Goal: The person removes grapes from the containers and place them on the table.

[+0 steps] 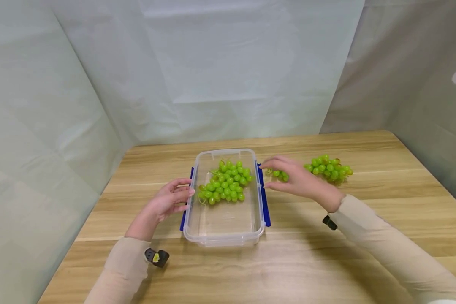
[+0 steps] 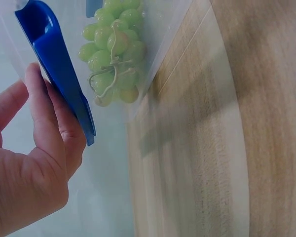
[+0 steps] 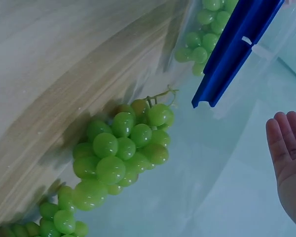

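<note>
A clear plastic box (image 1: pixel 228 226) with blue side latches stands lidless on the table, and a bunch of green grapes (image 1: pixel 226 184) lies inside it. My left hand (image 1: pixel 169 199) is at the box's left side, its fingertips touching the rim beside the blue latch (image 2: pixel 64 64). Just off the right rim, my right hand (image 1: pixel 293 177) hovers palm down with fingers spread and nothing held. Below it are more green grapes (image 3: pixel 121 148), partly hidden by that hand in the head view. Further grapes (image 1: pixel 328 169) lie to its right.
The wooden table (image 1: pixel 296 261) carries everything. Pale cloth (image 1: pixel 232 71) hangs behind and at the sides of it. Small black cameras are strapped at both wrists, over beige sleeves (image 1: pixel 387 240).
</note>
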Motion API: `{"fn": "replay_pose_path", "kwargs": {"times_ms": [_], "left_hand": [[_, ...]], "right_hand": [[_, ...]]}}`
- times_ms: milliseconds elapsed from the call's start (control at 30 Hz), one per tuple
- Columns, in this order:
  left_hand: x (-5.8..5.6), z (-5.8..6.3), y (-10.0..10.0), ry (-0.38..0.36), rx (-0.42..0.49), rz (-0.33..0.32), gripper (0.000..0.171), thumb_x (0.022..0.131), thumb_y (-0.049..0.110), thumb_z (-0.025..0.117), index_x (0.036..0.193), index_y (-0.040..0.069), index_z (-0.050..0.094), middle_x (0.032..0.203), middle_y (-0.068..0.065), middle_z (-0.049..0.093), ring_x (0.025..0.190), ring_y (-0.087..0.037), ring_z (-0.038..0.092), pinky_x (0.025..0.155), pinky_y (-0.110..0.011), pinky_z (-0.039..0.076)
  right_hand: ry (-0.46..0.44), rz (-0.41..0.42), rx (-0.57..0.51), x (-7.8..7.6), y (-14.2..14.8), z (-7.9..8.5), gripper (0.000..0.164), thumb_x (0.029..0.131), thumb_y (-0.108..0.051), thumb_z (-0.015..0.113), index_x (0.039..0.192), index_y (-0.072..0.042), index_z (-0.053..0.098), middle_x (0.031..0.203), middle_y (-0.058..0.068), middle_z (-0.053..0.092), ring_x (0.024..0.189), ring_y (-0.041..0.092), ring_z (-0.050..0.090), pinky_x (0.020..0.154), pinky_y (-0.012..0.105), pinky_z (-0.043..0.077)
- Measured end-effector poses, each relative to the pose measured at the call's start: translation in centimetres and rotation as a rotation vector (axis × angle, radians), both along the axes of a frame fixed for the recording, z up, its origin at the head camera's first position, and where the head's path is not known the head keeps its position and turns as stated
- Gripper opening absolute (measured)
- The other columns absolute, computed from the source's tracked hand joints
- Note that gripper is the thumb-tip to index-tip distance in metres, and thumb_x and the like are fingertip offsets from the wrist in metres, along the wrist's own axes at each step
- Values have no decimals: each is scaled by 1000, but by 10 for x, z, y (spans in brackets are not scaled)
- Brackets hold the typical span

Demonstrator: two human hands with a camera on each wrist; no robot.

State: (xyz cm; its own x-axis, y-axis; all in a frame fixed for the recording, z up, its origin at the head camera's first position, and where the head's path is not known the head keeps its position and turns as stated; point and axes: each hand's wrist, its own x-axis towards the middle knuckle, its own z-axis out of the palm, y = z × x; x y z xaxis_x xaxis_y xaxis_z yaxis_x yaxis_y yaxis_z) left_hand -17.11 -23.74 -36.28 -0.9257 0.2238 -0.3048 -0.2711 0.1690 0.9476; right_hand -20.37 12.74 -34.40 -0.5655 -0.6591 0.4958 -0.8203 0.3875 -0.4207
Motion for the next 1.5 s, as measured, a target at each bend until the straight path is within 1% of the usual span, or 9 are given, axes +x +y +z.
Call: {"fn": "replay_pose_path", "kwargs": {"times_ms": [300, 533, 667, 767, 967, 1033, 1233, 1367, 1500], "left_hand": [[0, -1, 0, 3, -6, -4, 59, 95, 15, 57, 143, 1, 27, 124, -13, 46, 92, -12, 59, 69, -20, 56], [0, -1, 0, 7, -10, -1, 59, 95, 15, 57, 143, 0, 27, 125, -14, 46, 93, -13, 59, 71, -21, 56], [1, -2, 0, 10, -21, -1, 59, 95, 16, 57, 143, 0, 27, 122, -11, 47, 94, -13, 59, 71, -21, 56], [1, -2, 0, 12, -23, 1, 59, 95, 16, 57, 143, 0, 27, 119, -8, 48, 93, -13, 58, 71, -21, 56], [1, -1, 0, 14, -21, 0, 59, 95, 16, 57, 143, 0, 27, 115, -6, 48, 90, -10, 58, 71, -21, 57], [1, -1, -1, 15, -19, -1, 59, 95, 15, 57, 143, 0, 27, 117, -7, 48, 91, -11, 58, 71, -21, 57], [0, -1, -2, 18, -14, -9, 60, 95, 16, 57, 144, 0, 26, 127, -17, 45, 95, -13, 59, 72, -21, 57], [-1, -1, -1, 13, -15, -5, 60, 95, 16, 57, 144, 1, 26, 129, -18, 44, 94, -13, 59, 72, -21, 56], [0, -1, 1, 0, -18, 3, 60, 94, 16, 58, 144, 1, 27, 130, -19, 44, 91, -11, 58, 72, -21, 56]], "right_hand": [[-97, -18, 99, 2, -6, 9, 50, 82, -20, 75, 126, -5, 56, 128, 14, 56, 118, 28, 53, 98, 46, 47], [-95, -15, 131, 2, -15, 12, 51, 82, -21, 75, 127, -7, 56, 131, 13, 53, 120, 29, 52, 97, 46, 47], [-139, -14, 168, 2, -22, 16, 54, 83, -23, 74, 131, -9, 54, 135, 12, 50, 123, 29, 49, 101, 47, 45], [-158, 4, 189, 0, -28, 18, 56, 83, -23, 74, 132, -9, 52, 136, 12, 49, 125, 29, 47, 103, 48, 43], [-133, 36, 225, -6, -39, 17, 59, 81, -23, 76, 132, -6, 52, 134, 12, 51, 121, 28, 50, 102, 46, 43], [-134, 38, 248, -8, -43, 15, 61, 81, -25, 76, 133, -6, 51, 135, 12, 51, 122, 28, 49, 103, 45, 43], [-176, 53, 318, -13, -55, 13, 68, 81, -27, 76, 137, -3, 46, 137, 12, 49, 125, 27, 47, 106, 43, 41], [-203, 58, 352, -13, -61, 12, 68, 81, -28, 75, 138, -5, 45, 137, 12, 48, 126, 28, 46, 106, 43, 41], [-253, 51, 378, -12, -66, 11, 67, 82, -27, 74, 139, -7, 45, 140, 11, 45, 127, 28, 45, 105, 45, 41]]}}
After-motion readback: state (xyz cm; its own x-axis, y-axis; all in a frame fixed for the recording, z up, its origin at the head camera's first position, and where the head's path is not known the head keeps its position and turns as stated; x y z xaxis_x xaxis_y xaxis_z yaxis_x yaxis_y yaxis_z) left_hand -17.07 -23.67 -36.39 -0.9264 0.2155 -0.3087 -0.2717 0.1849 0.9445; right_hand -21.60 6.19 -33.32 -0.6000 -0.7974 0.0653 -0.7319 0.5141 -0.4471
